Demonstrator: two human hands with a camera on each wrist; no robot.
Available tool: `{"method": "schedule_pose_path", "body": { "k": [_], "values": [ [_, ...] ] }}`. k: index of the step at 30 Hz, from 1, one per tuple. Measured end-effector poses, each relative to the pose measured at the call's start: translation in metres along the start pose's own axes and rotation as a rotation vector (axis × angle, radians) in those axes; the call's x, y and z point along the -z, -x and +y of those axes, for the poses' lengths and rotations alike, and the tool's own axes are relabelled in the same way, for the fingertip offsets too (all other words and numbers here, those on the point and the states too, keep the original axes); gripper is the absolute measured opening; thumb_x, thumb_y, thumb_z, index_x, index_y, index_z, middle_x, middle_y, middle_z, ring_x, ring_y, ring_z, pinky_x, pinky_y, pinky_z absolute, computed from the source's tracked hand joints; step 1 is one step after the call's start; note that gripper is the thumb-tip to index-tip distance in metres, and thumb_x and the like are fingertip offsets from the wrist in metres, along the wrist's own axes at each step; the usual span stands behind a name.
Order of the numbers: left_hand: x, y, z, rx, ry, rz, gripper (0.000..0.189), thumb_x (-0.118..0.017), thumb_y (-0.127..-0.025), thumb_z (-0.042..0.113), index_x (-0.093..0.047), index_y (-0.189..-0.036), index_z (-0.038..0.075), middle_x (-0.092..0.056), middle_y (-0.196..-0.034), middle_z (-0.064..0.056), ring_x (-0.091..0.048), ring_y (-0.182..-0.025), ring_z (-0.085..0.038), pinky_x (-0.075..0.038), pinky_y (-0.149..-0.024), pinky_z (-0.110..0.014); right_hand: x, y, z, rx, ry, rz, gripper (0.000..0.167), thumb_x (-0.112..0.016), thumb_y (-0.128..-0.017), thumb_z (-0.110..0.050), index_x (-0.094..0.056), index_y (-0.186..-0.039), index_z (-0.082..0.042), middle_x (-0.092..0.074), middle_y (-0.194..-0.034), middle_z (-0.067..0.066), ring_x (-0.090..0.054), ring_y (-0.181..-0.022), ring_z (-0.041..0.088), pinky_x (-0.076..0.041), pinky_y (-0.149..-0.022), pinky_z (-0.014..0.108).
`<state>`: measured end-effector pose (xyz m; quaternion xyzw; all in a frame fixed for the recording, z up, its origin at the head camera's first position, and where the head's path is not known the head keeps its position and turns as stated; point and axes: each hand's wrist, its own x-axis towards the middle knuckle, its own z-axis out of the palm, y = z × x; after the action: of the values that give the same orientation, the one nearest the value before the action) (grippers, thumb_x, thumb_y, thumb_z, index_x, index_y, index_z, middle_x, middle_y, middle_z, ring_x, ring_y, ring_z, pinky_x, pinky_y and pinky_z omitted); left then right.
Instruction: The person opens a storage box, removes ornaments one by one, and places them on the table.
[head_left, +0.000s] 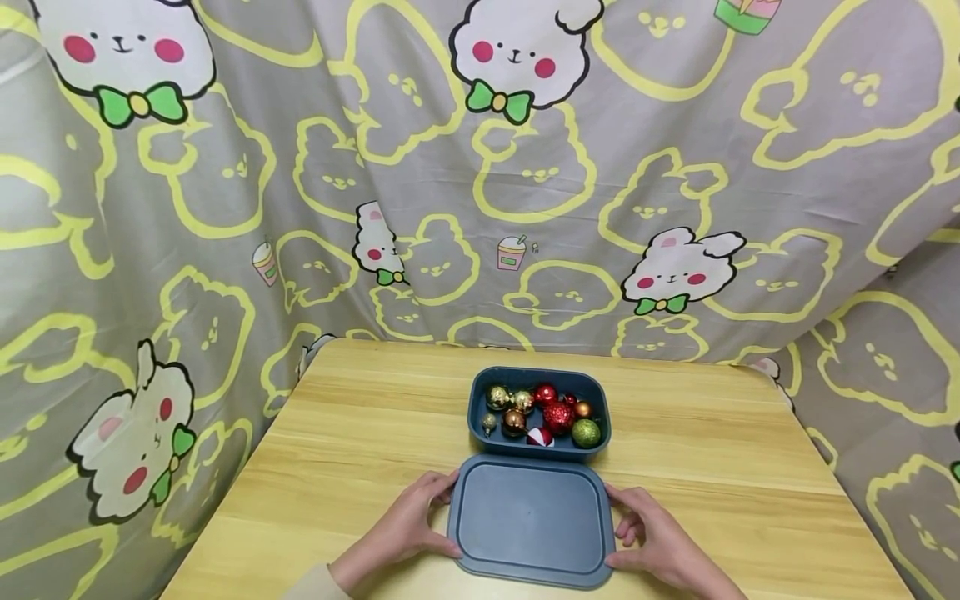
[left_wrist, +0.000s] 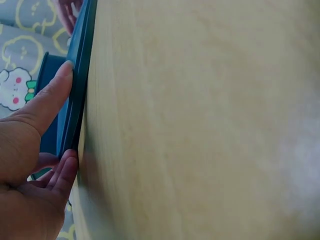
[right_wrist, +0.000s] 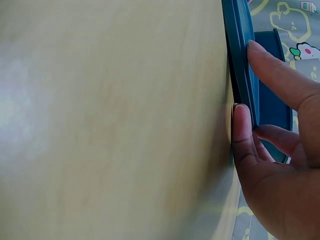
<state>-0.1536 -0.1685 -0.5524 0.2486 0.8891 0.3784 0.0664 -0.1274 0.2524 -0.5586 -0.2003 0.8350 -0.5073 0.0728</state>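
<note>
A dark blue rectangular lid (head_left: 532, 521) lies close over the wooden table, in front of a matching box. My left hand (head_left: 412, 521) grips its left edge, thumb on the near corner and fingers at the far part of that side. On the opposite edge my right hand (head_left: 648, 533) holds the lid the same way. Both wrist views show the thumb over the rim and fingertips at the lid's underside near the tabletop. The lidless box (head_left: 480, 444) contains several Christmas baubles, among them a red glitter one (head_left: 558, 417), a green one (head_left: 586, 432) and gold ones (head_left: 498, 397).
The wooden table (head_left: 360, 417) reaches back to a grey curtain (head_left: 420, 183) printed with white bunnies and yellow outlines. The curtain also hangs along the left and right sides. Beyond the lid, the box stands right at its far edge.
</note>
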Motion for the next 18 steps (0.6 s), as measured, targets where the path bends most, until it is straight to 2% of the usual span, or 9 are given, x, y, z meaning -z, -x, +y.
{"method": "schedule_pose_path", "body": {
  "k": [18],
  "values": [
    [-0.0013,-0.0013,-0.0005,-0.007,-0.002,-0.009,0.112,-0.099,-0.061,0.039,-0.048,-0.149,-0.008,-0.057,-0.128,-0.005,-0.059,-0.109,-0.014,-0.053,-0.099,-0.029,0.0018,-0.0010,-0.0032,-0.099,-0.015,-0.052,0.104,-0.096,-0.069,-0.011,-0.039,-0.154,0.009,-0.048,-0.128,0.021,-0.053,-0.082,0.008,-0.049,-0.066,0.022]
  ]
}}
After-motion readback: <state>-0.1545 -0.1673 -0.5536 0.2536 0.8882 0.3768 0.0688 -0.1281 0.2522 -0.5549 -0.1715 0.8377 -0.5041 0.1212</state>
